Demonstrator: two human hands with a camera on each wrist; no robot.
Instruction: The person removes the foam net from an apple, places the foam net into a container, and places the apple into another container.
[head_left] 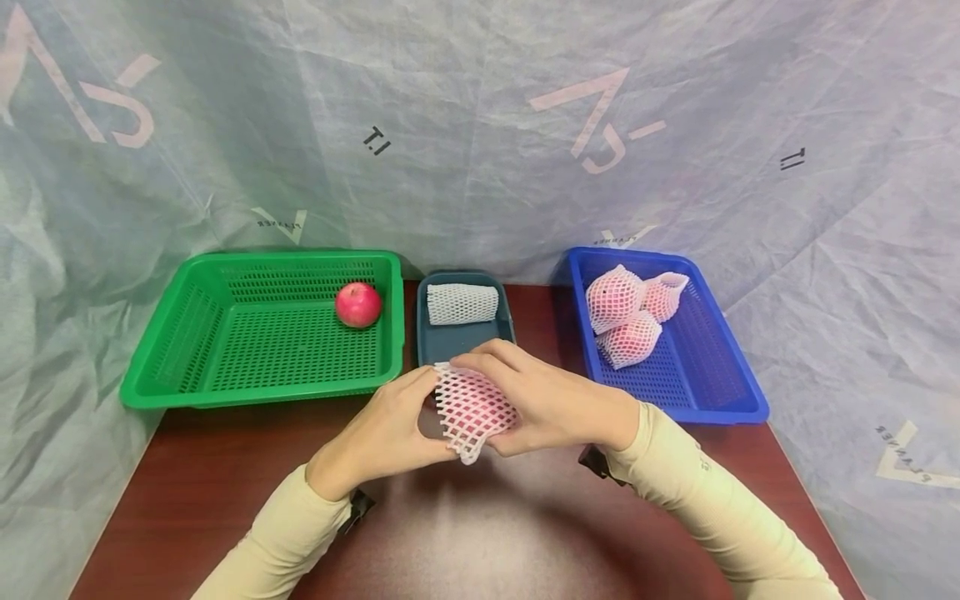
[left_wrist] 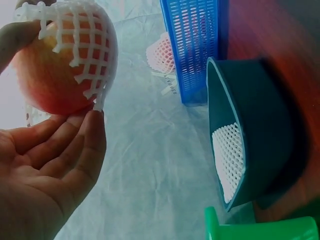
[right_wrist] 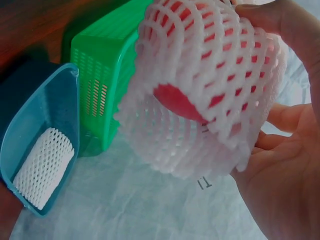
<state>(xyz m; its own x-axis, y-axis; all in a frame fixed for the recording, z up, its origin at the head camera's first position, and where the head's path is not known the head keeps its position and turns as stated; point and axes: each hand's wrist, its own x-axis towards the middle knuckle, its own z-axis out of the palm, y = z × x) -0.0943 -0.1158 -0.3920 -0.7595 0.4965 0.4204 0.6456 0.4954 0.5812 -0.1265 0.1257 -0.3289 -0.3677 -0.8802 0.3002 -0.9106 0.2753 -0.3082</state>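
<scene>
A red apple (left_wrist: 55, 75) in a white foam net sleeve (head_left: 472, 408) is held up between both hands, over the table in front of the small bin. In the left wrist view the sleeve covers part of the apple and its cut edge lies across the bare skin. My left hand (head_left: 390, 429) pinches the sleeve's edge, thumb on one side and fingertips on the other. From the right, my right hand (head_left: 551, 404) grips the sleeved apple with thumb and fingers. In the right wrist view the sleeve's far end gapes beyond the apple.
A green basket (head_left: 262, 387) on the left holds one bare apple (head_left: 357, 305). Behind the hands, a dark teal bin (head_left: 457, 335) contains white foam sleeves (head_left: 462, 304). On the right, a blue basket (head_left: 705, 367) holds three sleeved apples (head_left: 615, 296). A grey cloth (head_left: 480, 183) hangs behind.
</scene>
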